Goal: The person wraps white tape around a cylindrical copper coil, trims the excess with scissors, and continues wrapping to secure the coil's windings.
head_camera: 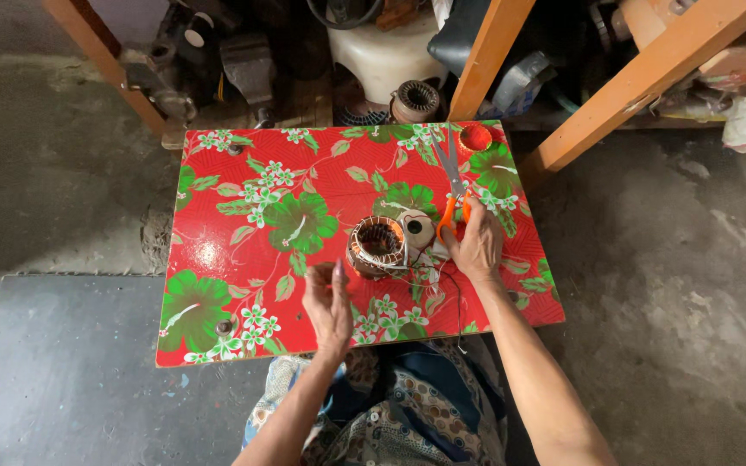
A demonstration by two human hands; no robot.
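A round motor stator with copper windings (378, 245) sits near the middle of a low table covered in red cloth with green flowers (243, 207). Beside it lies a roll of pale tape (417, 229), and thin wires trail from the stator toward the table's front edge. My right hand (477, 250) grips the orange handles of a pair of scissors (453, 185), whose blades point away from me. My left hand (328, 304) hovers just in front of the stator, fingers together and pinched; whether it holds a wire I cannot tell.
A small red lid (476, 137) lies at the table's far right corner. Orange wooden beams (485, 56) and motor parts (414, 100) crowd the floor behind the table. A dark mat (71, 371) lies at the left on the concrete floor.
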